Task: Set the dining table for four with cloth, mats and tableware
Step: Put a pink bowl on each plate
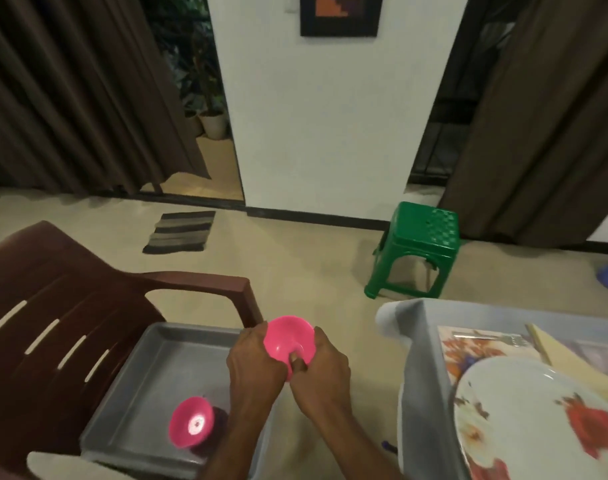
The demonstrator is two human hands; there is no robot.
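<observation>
At the bottom centre of the frame I see both hands wrapped around a pink bowl [288,337], held in the air above the right edge of a grey tray [150,382]. The left hand [255,365] curls round the bowl's left side, and the right hand [325,367] grips its right side with the thumb tucked inside the rim. The bowl tilts with its opening facing up and away from me. Lower left, a second pink bowl [191,422] lies on its side in the tray, against something dark I cannot make out. The tray sits on the seat of a brown plastic chair [63,299]. At the lower right, the table [418,375] wears a pale grey cloth, with a flowered mat [468,351] on it and a white plate [531,420] with red flowers on the mat. Farther off, right of centre, a green stool [420,244] stands on the floor, and a striped rug [181,232] lies at centre left before the brown curtains [70,91].
</observation>
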